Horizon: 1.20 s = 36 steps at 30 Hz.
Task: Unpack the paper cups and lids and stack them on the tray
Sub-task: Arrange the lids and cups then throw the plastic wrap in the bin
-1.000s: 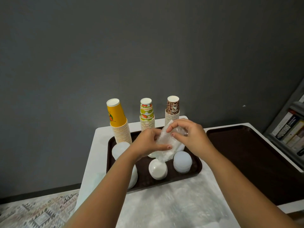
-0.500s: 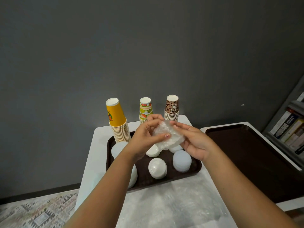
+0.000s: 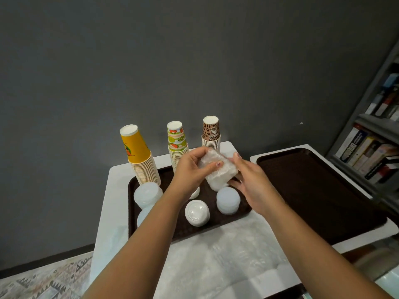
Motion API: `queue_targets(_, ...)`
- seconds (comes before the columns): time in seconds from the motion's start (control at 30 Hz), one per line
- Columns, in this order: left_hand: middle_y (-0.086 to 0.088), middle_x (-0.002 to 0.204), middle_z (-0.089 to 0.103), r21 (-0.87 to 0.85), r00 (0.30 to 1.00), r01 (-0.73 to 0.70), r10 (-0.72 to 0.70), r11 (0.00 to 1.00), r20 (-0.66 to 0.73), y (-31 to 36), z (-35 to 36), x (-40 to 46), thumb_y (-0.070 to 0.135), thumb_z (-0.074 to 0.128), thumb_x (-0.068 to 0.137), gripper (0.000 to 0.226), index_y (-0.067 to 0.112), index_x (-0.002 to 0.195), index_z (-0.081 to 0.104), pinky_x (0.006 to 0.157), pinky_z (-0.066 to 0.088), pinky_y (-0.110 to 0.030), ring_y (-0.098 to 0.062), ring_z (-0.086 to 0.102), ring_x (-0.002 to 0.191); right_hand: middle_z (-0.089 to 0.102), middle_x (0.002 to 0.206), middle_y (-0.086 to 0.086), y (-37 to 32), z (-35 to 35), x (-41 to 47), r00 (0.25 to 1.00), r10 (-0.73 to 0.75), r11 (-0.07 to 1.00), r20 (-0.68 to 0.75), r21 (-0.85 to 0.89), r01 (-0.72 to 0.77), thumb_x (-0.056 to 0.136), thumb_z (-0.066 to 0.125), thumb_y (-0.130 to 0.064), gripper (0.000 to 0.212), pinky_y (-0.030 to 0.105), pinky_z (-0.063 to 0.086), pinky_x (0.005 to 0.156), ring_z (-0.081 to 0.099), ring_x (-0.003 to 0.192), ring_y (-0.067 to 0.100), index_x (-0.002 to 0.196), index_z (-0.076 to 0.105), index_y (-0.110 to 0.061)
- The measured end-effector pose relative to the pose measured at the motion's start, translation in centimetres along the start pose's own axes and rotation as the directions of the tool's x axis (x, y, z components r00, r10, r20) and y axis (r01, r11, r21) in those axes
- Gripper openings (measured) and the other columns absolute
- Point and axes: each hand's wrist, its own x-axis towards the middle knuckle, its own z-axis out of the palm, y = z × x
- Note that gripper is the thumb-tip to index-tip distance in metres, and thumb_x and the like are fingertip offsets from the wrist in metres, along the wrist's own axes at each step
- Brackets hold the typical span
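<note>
A plastic-wrapped pack of white lids (image 3: 218, 171) hangs above the brown tray (image 3: 218, 225). My left hand (image 3: 192, 169) grips its upper end, thumb across the wrap. My right hand (image 3: 248, 180) cups the pack from the right and below with its fingers spread. On the tray stand three cup stacks: yellow (image 3: 140, 156), fruit-print (image 3: 177, 145) and leopard-print (image 3: 211, 132). Lid stacks sit in front: one at the left (image 3: 148, 194), one in the middle (image 3: 197, 212), one at the right (image 3: 228, 200). My left forearm hides part of another.
A second, bare brown tray (image 3: 313, 190) lies on the table to the right. Crumpled clear plastic wrap (image 3: 216, 255) covers the white table's near part. A bookshelf (image 3: 373, 147) stands at the far right, a patterned rug (image 3: 43, 281) lies on the floor at the left.
Both hands lifted the wrapped lid pack higher off the tray. My right hand slid from over the top of the pack to its right underside; my left hand took the upper end.
</note>
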Motion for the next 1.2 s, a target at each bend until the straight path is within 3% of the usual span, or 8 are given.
queue_targets(0.13,-0.012,0.089,0.062,0.023,0.997,0.021,-0.022,1.0,0.069,-1.5,2.4,0.9,0.01,0.07,0.083,0.017,0.013,0.094,0.058,0.08,0.053,-0.044,-0.025,0.06,0.086,0.07,0.095,0.006,1.0,-2.9,-1.4,0.975,-0.223,0.933,0.011,-0.288,0.217,0.086,0.065,-0.017,0.013,0.032,0.057,0.078,0.068,0.092,0.017,0.098,0.066,-0.02)
queue_targets(0.27,-0.004,0.085,0.059,0.019,0.992,0.032,-0.034,0.999,0.12,-2.3,5.9,1.4,0.004,0.072,0.08,0.033,0.017,0.095,0.045,0.076,0.054,-0.047,-0.02,0.062,0.081,0.072,0.093,0.008,1.9,-6.1,-2.4,0.954,-0.273,0.897,-0.126,-0.392,0.205,0.085,0.067,-0.009,0.015,0.024,0.056,0.071,0.069,0.085,0.012,0.097,0.067,-0.019)
queue_targets(0.37,-0.016,0.079,0.055,0.049,0.979,0.039,-0.048,0.998,0.197,-3.3,9.5,1.7,0.01,0.074,0.078,0.041,0.021,0.102,0.042,0.07,0.05,-0.053,-0.035,0.059,0.075,0.071,0.087,0.009,2.5,-9.9,-3.5,0.928,-0.271,0.882,-0.254,-0.452,0.134,0.084,0.068,-0.007,0.015,0.022,0.054,0.067,0.067,0.08,0.013,0.1,0.068,-0.009)
queue_targets(0.53,0.005,0.09,0.059,0.087,0.884,0.046,-0.081,0.995,0.46,-5.5,15.2,2.0,0.006,0.067,0.084,0.033,0.015,0.113,0.053,0.073,0.047,-0.021,-0.006,0.059,0.081,0.068,0.083,-0.008,3.0,-16.3,-6.4,0.861,-0.339,0.718,-0.379,-0.696,-0.024,0.084,0.069,-0.018,0.01,0.013,0.048,0.066,0.063,0.077,0.003,0.092,0.066,-0.023)
queue_targets(0.67,0.001,0.089,0.066,0.237,0.808,-0.046,-0.104,0.97,0.58,-7.3,20.1,2.0,0.009,0.071,0.08,0.018,0.014,0.094,0.061,0.073,0.053,-0.03,-0.012,0.064,0.08,0.066,0.091,-0.006,4.3,-21.1,-9.1,0.834,-0.338,0.612,-0.436,-0.775,-0.158,0.085,0.068,-0.018,0.016,0.028,0.051,0.073,0.061,0.085,0.011,0.097,0.063,-0.027)
queue_targets(0.77,-0.003,0.084,0.066,0.322,0.768,-0.145,-0.099,0.935,0.633,-8.4,24.1,1.5,0.01,0.074,0.077,0.015,0.015,0.083,0.062,0.071,0.049,-0.034,-0.018,0.061,0.077,0.062,0.086,-0.006,5.0,-23.4,-11.5,0.803,-0.355,0.615,-0.479,-0.766,-0.185,0.086,0.065,-0.011,0.017,0.024,0.047,0.068,0.057,0.078,0.01,0.094,0.063,-0.025)
queue_targets(1.0,0.009,0.071,0.055,0.323,0.629,-0.293,-0.073,0.9,0.774,-10.4,32.2,-1.0,0.009,0.074,0.075,0.023,0.019,0.074,0.053,0.055,0.034,-0.013,-0.002,0.049,0.061,0.052,0.077,-0.008,7.3,-29.1,-16.5,0.703,-0.396,0.514,-0.591,-0.777,-0.363,0.078,0.07,-0.008,0.023,0.023,0.04,0.064,0.05,0.07,0.008,0.089,0.06,-0.026)
queue_targets(1.2,-0.009,0.085,0.061,0.311,0.529,-0.537,0.027,0.784,0.848,-12.6,37.2,-4.1,0.008,0.066,0.078,0.012,0.008,0.084,0.056,0.064,0.044,-0.034,-0.025,0.056,0.076,0.057,0.085,-0.001,9.6,-32.6,-19.6,0.758,-0.39,0.356,-0.523,-0.844,-0.4,0.077,0.059,-0.015,0.016,0.021,0.034,0.06,0.052,0.073,0.014,0.092,0.064,-0.016)
